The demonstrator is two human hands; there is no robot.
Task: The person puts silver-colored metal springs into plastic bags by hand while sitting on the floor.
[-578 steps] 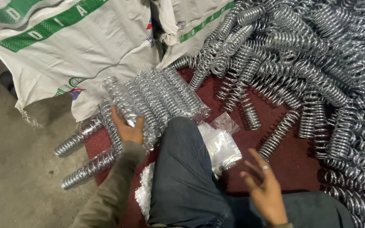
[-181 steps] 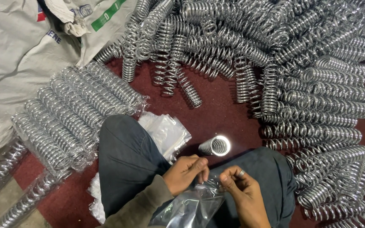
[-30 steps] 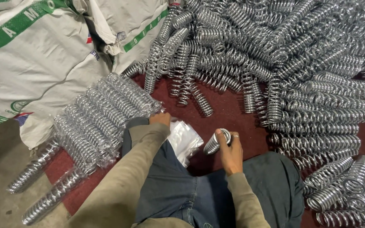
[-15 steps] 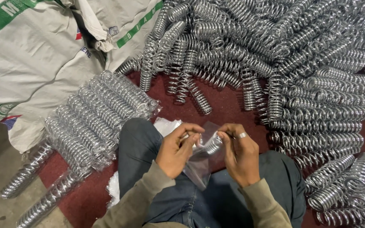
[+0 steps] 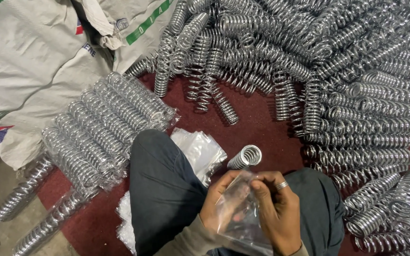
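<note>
Both hands pinch a clear plastic bag over the lap, one steel spring just beyond the fingers.

Left hand point(image 5: 219, 208) and right hand point(image 5: 278, 213) have fingers clamped on a thin, crinkly see-through bag point(image 5: 238, 213); its lower end is cut off by the frame. Shiny coiled spring point(image 5: 244, 157) lies just past the fingertips on the dark red floor point(image 5: 262, 123). Bagged springs point(image 5: 105, 123) left of the fingers, loose spring heap point(image 5: 347, 85) beyond and right, woven sacks point(image 5: 39, 61) far left.

Both hands close together over lap; left hand point(image 5: 221, 208) and right hand point(image 5: 276, 211) fingers curled, pinching.
</note>
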